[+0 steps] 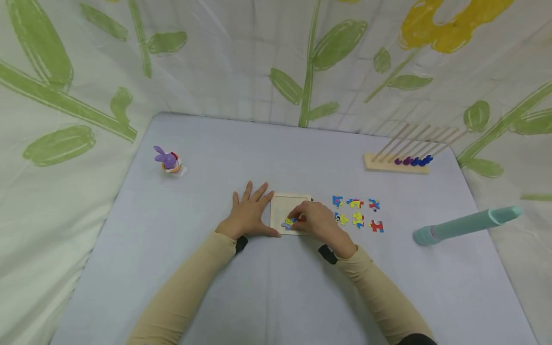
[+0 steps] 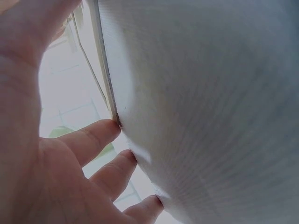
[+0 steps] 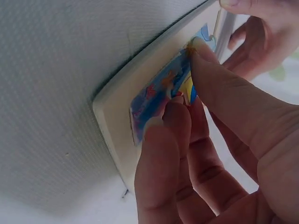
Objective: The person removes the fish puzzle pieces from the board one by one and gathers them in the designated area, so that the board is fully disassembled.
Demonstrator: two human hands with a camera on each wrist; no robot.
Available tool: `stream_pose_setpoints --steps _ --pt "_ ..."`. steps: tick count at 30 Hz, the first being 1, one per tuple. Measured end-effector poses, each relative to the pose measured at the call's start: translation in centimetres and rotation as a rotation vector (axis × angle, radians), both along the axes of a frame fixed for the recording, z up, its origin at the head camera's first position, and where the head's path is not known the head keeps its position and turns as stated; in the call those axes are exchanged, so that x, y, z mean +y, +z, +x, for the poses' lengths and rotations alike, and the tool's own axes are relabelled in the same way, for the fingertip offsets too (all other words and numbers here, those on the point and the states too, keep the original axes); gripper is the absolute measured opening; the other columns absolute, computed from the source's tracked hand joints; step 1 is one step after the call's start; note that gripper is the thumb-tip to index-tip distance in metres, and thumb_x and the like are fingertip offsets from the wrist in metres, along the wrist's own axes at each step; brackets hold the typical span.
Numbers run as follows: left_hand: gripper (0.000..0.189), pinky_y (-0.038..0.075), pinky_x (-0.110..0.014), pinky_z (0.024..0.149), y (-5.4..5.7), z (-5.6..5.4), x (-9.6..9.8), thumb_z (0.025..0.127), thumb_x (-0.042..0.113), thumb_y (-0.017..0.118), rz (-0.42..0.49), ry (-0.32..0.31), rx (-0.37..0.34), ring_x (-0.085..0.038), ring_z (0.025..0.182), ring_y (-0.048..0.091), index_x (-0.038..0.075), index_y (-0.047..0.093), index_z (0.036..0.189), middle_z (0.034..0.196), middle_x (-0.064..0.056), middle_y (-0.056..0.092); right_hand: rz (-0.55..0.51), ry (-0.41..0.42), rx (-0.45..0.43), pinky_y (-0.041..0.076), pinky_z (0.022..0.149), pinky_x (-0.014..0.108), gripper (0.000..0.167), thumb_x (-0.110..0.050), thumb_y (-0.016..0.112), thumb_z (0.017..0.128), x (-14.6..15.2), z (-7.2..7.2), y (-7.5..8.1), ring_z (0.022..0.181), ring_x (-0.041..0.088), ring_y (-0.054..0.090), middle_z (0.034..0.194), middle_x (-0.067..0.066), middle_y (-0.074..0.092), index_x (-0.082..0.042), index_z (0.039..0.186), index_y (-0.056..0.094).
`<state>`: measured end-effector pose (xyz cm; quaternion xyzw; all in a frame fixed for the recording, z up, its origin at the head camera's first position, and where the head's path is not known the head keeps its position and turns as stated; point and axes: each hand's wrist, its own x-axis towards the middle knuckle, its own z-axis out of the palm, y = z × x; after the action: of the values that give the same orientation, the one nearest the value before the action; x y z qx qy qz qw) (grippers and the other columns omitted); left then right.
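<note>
A shallow wooden puzzle tray (image 1: pixel 282 205) lies on the table with colourful jigsaw pieces (image 3: pixel 152 95) along its near side. My left hand (image 1: pixel 246 213) rests beside it with spread fingers. Its thumb reaches the near left corner and its index fingertip (image 2: pixel 110 129) touches the far left corner. Over the tray's near right part, my right hand (image 1: pixel 319 219) pinches a jigsaw piece (image 3: pixel 188 89) with yellow and blue on it, low against the laid pieces. The fingers hide part of that piece. Several loose jigsaw pieces (image 1: pixel 358 219) lie in two rows right of the tray.
A purple rabbit-eared toy (image 1: pixel 169 160) stands at the back left. At the back right is a wooden rod stand (image 1: pixel 396 166) with purple and blue beads. A tall turquoise cylinder (image 1: pixel 465 226) stands at the right. A leaf-patterned curtain (image 1: pixel 241 72) hangs behind the table.
</note>
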<state>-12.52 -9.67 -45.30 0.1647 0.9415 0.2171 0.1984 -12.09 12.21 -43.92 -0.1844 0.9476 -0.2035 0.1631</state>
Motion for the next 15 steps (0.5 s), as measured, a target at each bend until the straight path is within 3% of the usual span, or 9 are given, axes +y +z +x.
stream_pose_setpoints --steps 4,8,11,15 --pt "0.119 0.007 -0.082 0.120 -0.2 -0.1 0.1 0.071 0.062 0.087 -0.007 -0.008 -0.003 -0.049 0.161 -0.002 0.013 0.030 0.164 0.176 -0.010 0.012 -0.046 -0.003 -0.013 0.051 0.072 0.025 0.016 -0.015 0.081 0.089 0.4 0.0 0.2 0.085 0.013 0.066 0.099 0.002 0.077 -0.014 0.105 0.082" --pt "0.120 0.007 -0.081 0.120 -0.5 -0.2 0.1 0.072 0.063 0.086 -0.020 -0.011 -0.004 -0.048 0.162 -0.003 0.014 0.029 0.164 0.177 -0.009 0.010 -0.204 0.010 -0.037 0.053 0.074 0.024 0.014 -0.013 0.077 0.092 1.8 -0.3 1.1 0.088 0.018 0.070 0.098 0.006 0.078 -0.011 0.105 0.082" --pt "0.120 0.008 -0.081 0.120 -0.6 -0.2 0.0 0.071 0.062 0.087 -0.018 -0.002 0.000 -0.048 0.162 -0.002 0.014 0.030 0.164 0.177 -0.009 0.012 -0.295 -0.026 -0.056 0.055 0.071 0.024 0.016 -0.013 0.076 0.093 5.0 -0.7 2.6 0.089 0.022 0.074 0.104 0.012 0.078 -0.007 0.107 0.081" --pt "0.120 0.007 -0.082 0.119 -0.5 -0.2 0.2 0.070 0.060 0.089 -0.010 -0.001 0.001 -0.049 0.161 -0.002 0.013 0.030 0.164 0.176 -0.011 0.013 -0.234 -0.129 -0.075 0.051 0.060 0.022 0.017 -0.012 0.076 0.093 11.7 -0.3 4.6 0.076 0.020 0.071 0.106 0.017 0.077 -0.004 0.107 0.079"
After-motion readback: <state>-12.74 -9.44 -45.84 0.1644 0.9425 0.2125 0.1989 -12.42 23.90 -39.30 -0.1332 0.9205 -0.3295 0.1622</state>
